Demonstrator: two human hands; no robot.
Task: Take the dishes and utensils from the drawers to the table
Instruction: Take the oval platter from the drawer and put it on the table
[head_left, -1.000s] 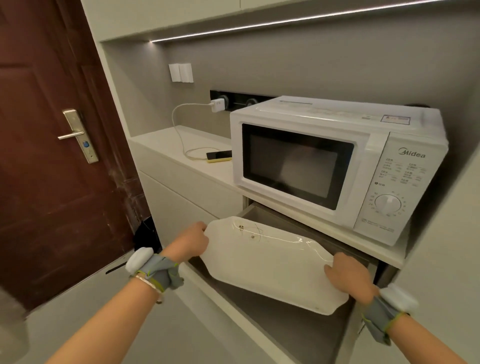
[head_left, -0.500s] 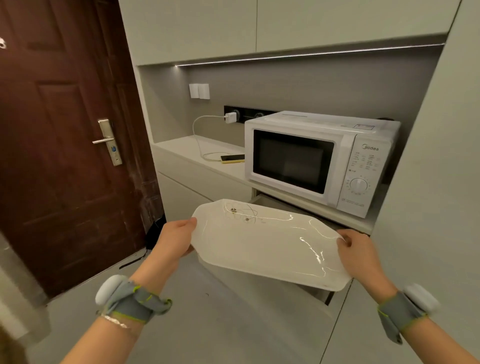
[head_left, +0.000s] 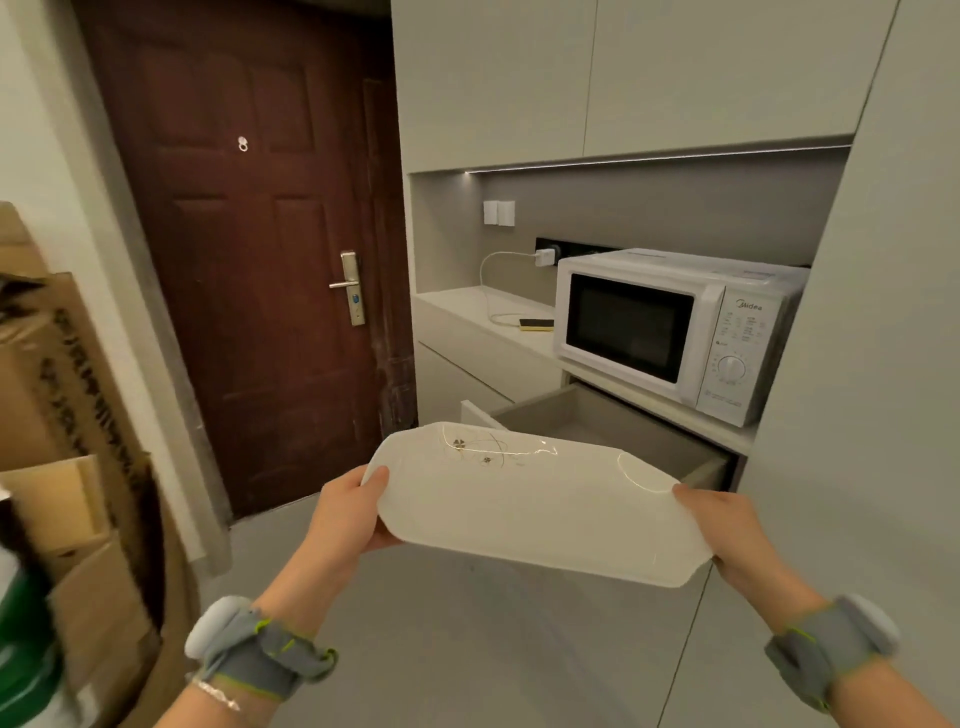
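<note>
A long white serving platter with a small gold flower pattern is held level in front of me, clear of the cabinet. My left hand grips its left end and my right hand grips its right end. Behind the platter, the grey drawer under the microwave stands pulled out, and what I see of its inside is bare.
A white microwave sits on the counter above the drawer, with a phone on a charging cable beside it. A dark red door is ahead on the left. Cardboard boxes stack along the left wall. Grey floor lies below.
The platter has come up out of the drawer and back toward me, held by both hands. My view has pulled away from the cabinet and turned left, showing the door and the boxes.
</note>
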